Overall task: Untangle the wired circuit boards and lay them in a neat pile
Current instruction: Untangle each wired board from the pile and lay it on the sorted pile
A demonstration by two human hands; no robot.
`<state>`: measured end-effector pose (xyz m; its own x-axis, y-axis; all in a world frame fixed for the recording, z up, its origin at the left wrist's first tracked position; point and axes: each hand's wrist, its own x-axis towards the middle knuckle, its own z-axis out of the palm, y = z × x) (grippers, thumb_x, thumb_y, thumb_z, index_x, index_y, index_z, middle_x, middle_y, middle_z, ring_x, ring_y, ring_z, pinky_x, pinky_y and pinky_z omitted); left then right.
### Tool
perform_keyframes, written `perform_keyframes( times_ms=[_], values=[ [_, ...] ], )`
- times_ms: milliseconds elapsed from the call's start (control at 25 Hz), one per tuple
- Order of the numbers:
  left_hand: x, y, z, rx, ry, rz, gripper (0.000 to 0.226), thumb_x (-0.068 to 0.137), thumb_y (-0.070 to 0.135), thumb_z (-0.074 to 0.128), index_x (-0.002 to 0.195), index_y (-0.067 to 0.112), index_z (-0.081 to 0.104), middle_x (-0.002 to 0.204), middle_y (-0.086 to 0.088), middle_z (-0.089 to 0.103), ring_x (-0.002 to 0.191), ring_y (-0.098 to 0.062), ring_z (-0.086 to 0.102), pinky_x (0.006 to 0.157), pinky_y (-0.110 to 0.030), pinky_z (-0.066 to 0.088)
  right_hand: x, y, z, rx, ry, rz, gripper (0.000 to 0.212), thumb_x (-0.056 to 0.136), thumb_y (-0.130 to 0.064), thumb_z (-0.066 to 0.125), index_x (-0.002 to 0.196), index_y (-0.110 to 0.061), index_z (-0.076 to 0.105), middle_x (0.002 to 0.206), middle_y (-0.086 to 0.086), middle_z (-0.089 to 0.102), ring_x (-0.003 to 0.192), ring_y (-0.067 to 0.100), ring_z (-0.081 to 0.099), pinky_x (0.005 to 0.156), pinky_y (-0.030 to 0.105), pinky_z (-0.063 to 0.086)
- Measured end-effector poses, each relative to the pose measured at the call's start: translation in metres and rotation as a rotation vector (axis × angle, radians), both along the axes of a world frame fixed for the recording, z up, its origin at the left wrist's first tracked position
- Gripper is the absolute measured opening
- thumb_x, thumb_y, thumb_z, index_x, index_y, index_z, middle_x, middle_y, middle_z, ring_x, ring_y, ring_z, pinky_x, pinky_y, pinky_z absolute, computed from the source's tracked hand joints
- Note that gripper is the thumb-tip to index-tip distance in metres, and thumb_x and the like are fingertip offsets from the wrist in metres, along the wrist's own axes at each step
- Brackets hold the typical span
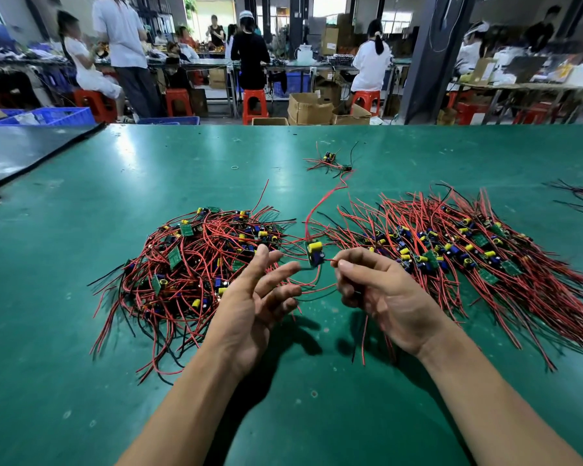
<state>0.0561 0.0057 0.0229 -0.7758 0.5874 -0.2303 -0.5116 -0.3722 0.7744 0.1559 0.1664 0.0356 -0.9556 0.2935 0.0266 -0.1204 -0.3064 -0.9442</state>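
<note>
You are in an electronics assembly workshop, a kind of factory hall. Your wide green matte worktop point(148, 169) carries a tangled heap point(196, 264) of small green circuit boards with red and black wires nearer its left edge. A flatter heap point(468, 257) of the same boards lies toward its right edge. Beyond the far edge you see long metal-framed work tables point(196, 63) covered with parts. Other workers point(371, 65) in white or black tops sit or stand at them. Red plastic stools point(254, 102) and brown cardboard boxes point(308, 109) stand on the floor, and blue plastic crates point(53, 116) are behind the far left corner. A dark steel pillar point(428, 62) rises on the right.
</note>
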Motion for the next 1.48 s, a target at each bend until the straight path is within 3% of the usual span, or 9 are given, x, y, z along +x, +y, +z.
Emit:
perform_keyframes(
  times_ms=[200, 320, 400, 480, 640, 840, 1000, 1320, 1480],
  values=[
    [0.008, 0.003, -0.004, -0.046, 0.138, -0.2, 0.045, 0.066, 0.044, 0.073, 0.102, 0.018, 0.076, 0.091, -0.003, 0.072, 0.068, -0.013, 0.063, 0.063, -0.025, 0.051, 0.001, 0.0, -0.005, 0.128, -0.123, 0.06, 0.005, 0.075, -0.015, 0.079, 0.077, -0.019, 0.076, 0.062, -0.003, 0.058, 0.055, 0.006, 0.049, 0.05, 0.015, 0.036],
    [0.014, 0.005, -0.01, -0.191, 0.27, -0.131, 0.021, 0.083, 0.026, 0.069, 0.096, 0.011, 0.076, 0.091, -0.016, 0.072, 0.076, -0.025, 0.061, 0.071, -0.033, 0.05, -0.001, -0.011, -0.014, 0.321, -0.215, 0.128, 0.005, 0.078, -0.02, 0.078, 0.08, -0.02, 0.074, 0.068, -0.007, 0.063, 0.057, 0.001, 0.051, 0.051, 0.013, 0.037],
    [0.015, 0.007, -0.012, -0.271, 0.387, -0.066, 0.022, 0.095, 0.025, 0.058, 0.097, 0.008, 0.073, 0.088, -0.019, 0.069, 0.071, -0.025, 0.061, 0.064, -0.033, 0.053, -0.003, -0.015, -0.014, 0.342, -0.209, 0.131, 0.007, 0.078, -0.024, 0.078, 0.081, -0.02, 0.074, 0.074, -0.002, 0.066, 0.061, 0.003, 0.054, 0.053, 0.013, 0.039],
    [0.016, 0.008, -0.01, -0.223, 0.357, -0.072, 0.025, 0.093, 0.026, 0.06, 0.103, 0.004, 0.068, 0.086, -0.014, 0.068, 0.064, -0.022, 0.065, 0.055, -0.028, 0.055, -0.004, -0.011, -0.011, 0.258, -0.14, 0.023, 0.009, 0.075, -0.024, 0.078, 0.08, -0.017, 0.075, 0.071, 0.001, 0.065, 0.059, 0.007, 0.055, 0.054, 0.015, 0.043],
    [0.016, 0.008, -0.008, -0.009, 0.183, -0.203, 0.03, 0.078, 0.016, 0.071, 0.104, 0.002, 0.066, 0.097, -0.016, 0.073, 0.078, -0.032, 0.073, 0.064, -0.03, 0.06, -0.006, 0.003, -0.007, 0.029, -0.096, -0.185, 0.015, 0.071, -0.021, 0.076, 0.082, -0.012, 0.073, 0.068, 0.004, 0.062, 0.052, 0.009, 0.054, 0.051, 0.018, 0.047],
    [0.013, 0.008, -0.009, 0.004, 0.181, -0.12, 0.017, 0.07, 0.019, 0.075, 0.086, 0.01, 0.077, 0.088, -0.016, 0.073, 0.071, -0.029, 0.072, 0.062, -0.031, 0.06, -0.008, -0.003, -0.015, 0.193, -0.143, -0.169, 0.019, 0.069, -0.031, 0.077, 0.076, -0.014, 0.074, 0.068, 0.003, 0.064, 0.053, 0.011, 0.054, 0.051, 0.018, 0.045],
    [0.011, 0.007, -0.011, -0.084, 0.33, -0.031, 0.009, 0.075, 0.023, 0.073, 0.081, 0.026, 0.078, 0.081, -0.006, 0.073, 0.066, -0.018, 0.069, 0.06, -0.024, 0.057, -0.008, -0.005, -0.017, 0.343, -0.147, -0.099, 0.028, 0.077, -0.045, 0.072, 0.073, -0.017, 0.074, 0.069, 0.005, 0.066, 0.057, 0.016, 0.059, 0.051, 0.023, 0.049],
    [0.013, 0.007, -0.011, -0.147, 0.452, 0.031, 0.006, 0.086, 0.011, 0.07, 0.092, 0.013, 0.071, 0.084, -0.002, 0.072, 0.072, -0.013, 0.062, 0.063, -0.028, 0.052, -0.006, -0.01, -0.017, 0.451, -0.107, 0.006, 0.019, 0.077, -0.044, 0.072, 0.078, -0.025, 0.075, 0.073, -0.002, 0.065, 0.062, 0.007, 0.057, 0.056, 0.016, 0.047],
    [0.015, 0.005, -0.011, -0.159, 0.444, 0.016, 0.011, 0.084, 0.019, 0.072, 0.093, 0.012, 0.071, 0.087, -0.004, 0.071, 0.073, -0.018, 0.059, 0.068, -0.035, 0.052, -0.005, -0.01, -0.018, 0.452, -0.111, -0.006, 0.021, 0.076, -0.041, 0.078, 0.087, -0.023, 0.076, 0.078, -0.004, 0.071, 0.065, 0.005, 0.06, 0.055, 0.015, 0.045]
  ],
)
